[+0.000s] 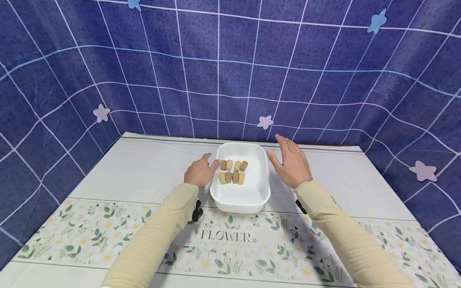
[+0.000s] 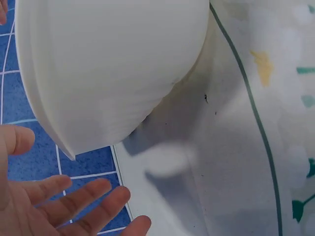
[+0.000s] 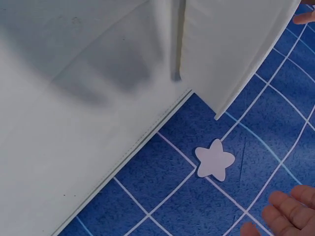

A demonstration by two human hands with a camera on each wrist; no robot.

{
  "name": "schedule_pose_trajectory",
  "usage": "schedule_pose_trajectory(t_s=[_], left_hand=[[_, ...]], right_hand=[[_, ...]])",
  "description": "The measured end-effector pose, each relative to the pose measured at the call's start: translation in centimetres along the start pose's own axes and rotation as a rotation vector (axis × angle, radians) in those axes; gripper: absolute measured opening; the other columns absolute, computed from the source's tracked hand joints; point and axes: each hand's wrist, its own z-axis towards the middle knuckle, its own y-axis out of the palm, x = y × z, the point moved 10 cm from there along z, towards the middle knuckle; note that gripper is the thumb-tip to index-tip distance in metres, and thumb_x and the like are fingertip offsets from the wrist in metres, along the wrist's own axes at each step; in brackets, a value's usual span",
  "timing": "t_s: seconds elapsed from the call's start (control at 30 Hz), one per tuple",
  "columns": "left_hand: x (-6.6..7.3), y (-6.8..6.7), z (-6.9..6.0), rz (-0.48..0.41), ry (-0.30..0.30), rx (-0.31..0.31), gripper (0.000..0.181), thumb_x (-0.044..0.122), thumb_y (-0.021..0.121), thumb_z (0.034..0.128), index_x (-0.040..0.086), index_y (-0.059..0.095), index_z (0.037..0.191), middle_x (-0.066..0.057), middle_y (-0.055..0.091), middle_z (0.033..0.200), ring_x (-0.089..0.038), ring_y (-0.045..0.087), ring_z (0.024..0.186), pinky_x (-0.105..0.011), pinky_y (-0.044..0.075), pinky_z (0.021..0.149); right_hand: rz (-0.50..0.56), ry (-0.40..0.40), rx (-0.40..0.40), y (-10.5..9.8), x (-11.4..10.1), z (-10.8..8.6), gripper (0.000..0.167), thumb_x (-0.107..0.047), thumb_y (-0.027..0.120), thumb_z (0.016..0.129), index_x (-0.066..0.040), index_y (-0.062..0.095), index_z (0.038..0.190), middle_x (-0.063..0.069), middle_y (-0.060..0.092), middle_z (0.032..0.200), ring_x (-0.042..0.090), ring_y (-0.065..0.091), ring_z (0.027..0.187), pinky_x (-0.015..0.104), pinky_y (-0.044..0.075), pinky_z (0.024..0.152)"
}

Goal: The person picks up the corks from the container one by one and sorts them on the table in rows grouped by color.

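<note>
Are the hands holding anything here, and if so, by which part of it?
Nothing is held: the left hand and right hand are on opposite sides of the white tub, neither gripping it.

An evenly bright head view is paired with dimmer, greyer wrist views.
Soft shadows are cast by the beige fabric sleeves point(image 1: 162, 230) onto the white, flower-banded surface point(image 1: 335, 180); the white rectangular plastic tub point(image 1: 255, 176) is brightly lit. The gridded dark-blue fabric backdrop point(image 1: 203, 38) is stretched towards the edges. Blurred-edged grey shadows are shown in both wrist views.
</note>
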Motion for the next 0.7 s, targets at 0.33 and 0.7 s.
schedule_pose_trajectory(t_s=[0.33,0.7], left_hand=[[-0.5,1.8,0.1,-0.117,-0.039,-0.108,0.064,0.046,0.039,0.1064,0.009,0.033,0.159,-0.021,0.054,0.146,-0.040,0.051,0.133,-0.055,0.039,0.109],[-0.3,2.4,0.1,-0.141,-0.034,-0.131,0.063,0.042,0.041,0.1049,0.008,0.036,0.158,-0.021,0.046,0.153,-0.041,0.047,0.136,-0.053,0.040,0.109]], right_hand=[[0.008,-0.019,-0.021,0.4,-0.7,0.6,0.063,-0.038,0.051,0.106,0.001,0.039,0.154,0.025,0.049,0.148,0.042,0.041,0.139,0.054,0.029,0.116],[0.014,-0.002,-0.086,0.7,-1.4,0.9,0.060,-0.039,0.049,0.107,0.001,0.044,0.151,0.026,0.051,0.146,0.044,0.039,0.140,0.053,0.028,0.117]])
